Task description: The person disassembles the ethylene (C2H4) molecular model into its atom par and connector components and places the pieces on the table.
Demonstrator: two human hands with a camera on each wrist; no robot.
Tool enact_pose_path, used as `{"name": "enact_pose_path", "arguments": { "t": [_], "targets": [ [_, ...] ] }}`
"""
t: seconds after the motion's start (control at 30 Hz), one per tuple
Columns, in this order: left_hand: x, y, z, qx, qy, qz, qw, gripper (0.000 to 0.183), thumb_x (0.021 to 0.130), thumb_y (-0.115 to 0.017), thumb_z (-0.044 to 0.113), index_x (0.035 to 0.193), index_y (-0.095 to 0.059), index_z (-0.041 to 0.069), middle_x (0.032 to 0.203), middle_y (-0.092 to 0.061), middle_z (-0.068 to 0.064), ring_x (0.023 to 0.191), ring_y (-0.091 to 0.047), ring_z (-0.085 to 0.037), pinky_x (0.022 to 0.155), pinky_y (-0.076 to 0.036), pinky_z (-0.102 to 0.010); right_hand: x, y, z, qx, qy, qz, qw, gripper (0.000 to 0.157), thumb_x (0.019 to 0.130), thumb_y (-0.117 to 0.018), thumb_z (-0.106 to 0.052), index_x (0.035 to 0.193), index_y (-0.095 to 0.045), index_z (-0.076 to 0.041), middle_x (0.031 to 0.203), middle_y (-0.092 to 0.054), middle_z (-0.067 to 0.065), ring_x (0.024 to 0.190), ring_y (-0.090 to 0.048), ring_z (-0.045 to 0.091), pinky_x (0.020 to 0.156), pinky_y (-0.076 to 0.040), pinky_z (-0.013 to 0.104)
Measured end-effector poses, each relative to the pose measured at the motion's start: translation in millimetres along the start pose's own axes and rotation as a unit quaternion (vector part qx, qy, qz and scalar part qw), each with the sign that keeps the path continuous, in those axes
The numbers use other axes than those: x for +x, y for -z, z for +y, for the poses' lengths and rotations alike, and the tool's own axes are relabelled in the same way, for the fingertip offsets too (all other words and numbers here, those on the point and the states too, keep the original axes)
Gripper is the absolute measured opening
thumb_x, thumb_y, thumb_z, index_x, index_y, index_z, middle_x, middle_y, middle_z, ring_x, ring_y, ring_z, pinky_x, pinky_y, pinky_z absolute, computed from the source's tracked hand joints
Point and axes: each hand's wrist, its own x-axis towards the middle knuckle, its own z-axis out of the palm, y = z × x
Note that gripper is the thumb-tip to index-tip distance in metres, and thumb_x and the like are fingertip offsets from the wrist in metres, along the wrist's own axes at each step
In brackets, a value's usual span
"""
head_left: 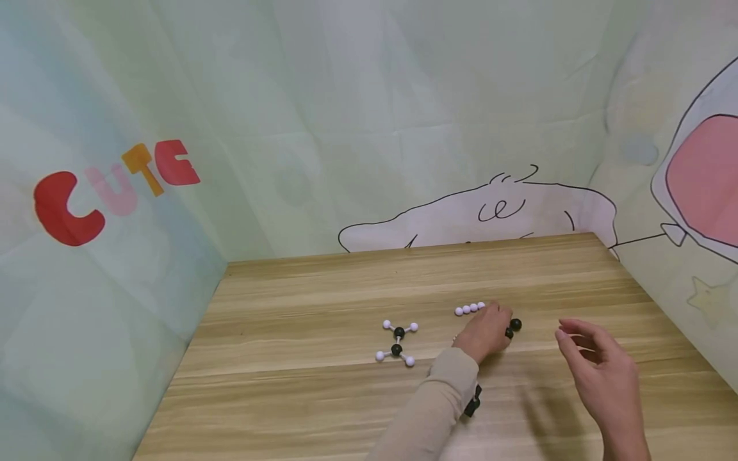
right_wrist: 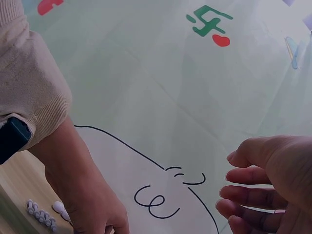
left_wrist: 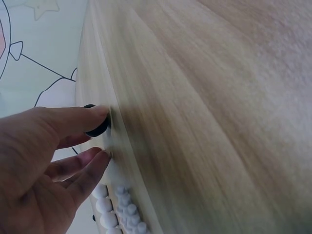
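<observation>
Over the right half of the table, my left hand [head_left: 489,330] reaches down to the black balls [head_left: 516,324], its fingertips low by the wood. In the left wrist view the thumb overlaps a black ball [left_wrist: 98,129], with the other fingertips below it; I cannot tell whether it is pinched. A row of white balls [head_left: 466,309] lies just beyond this hand, and small white connector pieces [left_wrist: 130,214] lie beside the row. My right hand [head_left: 602,371] hovers further right, fingers loosely curved and holding nothing. To the left lies a ball-and-stick molecule model [head_left: 398,341] with black and white balls.
The wooden table [head_left: 277,326] meets a printed cloth backdrop [head_left: 346,128] at its back and sides. A dark wrist device [head_left: 473,402] sits at my left sleeve [head_left: 426,403], which crosses the table's front area.
</observation>
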Motion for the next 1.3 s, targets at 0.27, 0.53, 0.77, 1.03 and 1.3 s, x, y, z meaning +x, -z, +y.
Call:
{"name": "enact_pose_path", "arguments": {
  "t": [0.27,0.53,0.77,1.03,1.3],
  "targets": [
    [-0.3,0.4,-2.7,-0.013,0.004,-0.002,0.9999,0.032,0.086,-0.070,0.030,0.114,-0.058,0.021,0.107,-0.057,0.003,0.093,-0.054,-0.006,0.082,-0.044,-0.017,-0.6,-1.7,-2.2,-0.011,-0.004,0.001,1.000,0.022,0.089,-0.068,-0.022,0.110,-0.069,-0.012,0.091,-0.058,-0.031,0.082,-0.055,-0.012,0.072,-0.040,0.004],
    [-4.8,4.1,-5.6,-0.017,0.007,0.012,0.9997,0.033,0.088,-0.067,0.036,0.116,-0.055,0.023,0.112,-0.056,0.005,0.101,-0.054,-0.008,0.085,-0.044,-0.019,-0.1,-3.7,-3.5,-0.019,-0.003,-0.010,1.000,0.024,0.090,-0.067,-0.024,0.111,-0.068,-0.012,0.092,-0.057,-0.032,0.082,-0.054,-0.013,0.073,-0.039,0.004],
    [-13.8,12.8,-13.4,-0.026,0.006,0.028,0.9992,0.039,0.089,-0.066,0.042,0.121,-0.058,0.022,0.116,-0.058,0.006,0.106,-0.056,-0.009,0.089,-0.045,-0.020,0.4,-6.3,-4.8,-0.023,-0.012,-0.019,0.999,0.026,0.091,-0.066,-0.025,0.114,-0.067,-0.013,0.094,-0.057,-0.029,0.083,-0.053,-0.012,0.073,-0.039,0.004],
    [-29.5,28.6,-26.3,-0.062,0.027,0.033,0.9971,0.039,0.091,-0.063,0.039,0.126,-0.055,0.023,0.123,-0.055,0.005,0.110,-0.053,-0.010,0.092,-0.045,-0.021,-0.8,-9.2,-7.0,-0.023,-0.005,-0.021,0.999,0.025,0.091,-0.066,-0.024,0.113,-0.067,-0.012,0.094,-0.057,-0.030,0.084,-0.053,-0.013,0.073,-0.039,0.004],
    [-47.3,41.8,-44.0,-0.067,0.065,0.046,0.9946,0.036,0.091,-0.063,0.038,0.122,-0.058,0.021,0.118,-0.056,0.004,0.107,-0.054,-0.013,0.091,-0.046,-0.024,-2.2,-11.6,-8.4,-0.030,-0.004,-0.028,0.999,0.025,0.091,-0.065,-0.025,0.113,-0.067,-0.013,0.094,-0.056,-0.031,0.083,-0.052,-0.014,0.073,-0.038,0.003]
  ]
}}
